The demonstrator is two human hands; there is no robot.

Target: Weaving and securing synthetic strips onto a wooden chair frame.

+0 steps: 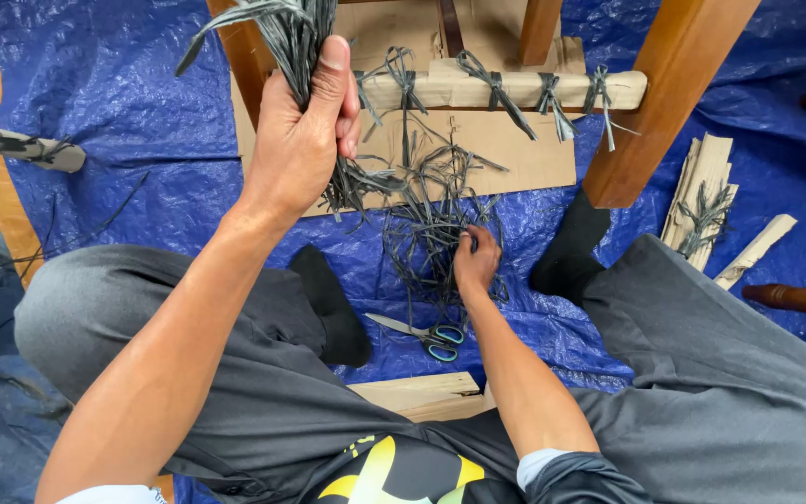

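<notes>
Two bare hands at work over a blue tarp (pixel 123 103). Left hand (pixel 302 131), raised, grip closed around a bundle of dark strips (pixel 298 33), ends hanging below the fist. Right hand (pixel 475 261), low and farther right, fingers pinching into a loose pile of strips (pixel 426 219) on the tarp. Scissors (pixel 422 333) lie just near of that pile, between the knees. Far side: cardboard-wrapped rail (pixel 506 89) tied with strips, between wooden legs (pixel 669 93).
</notes>
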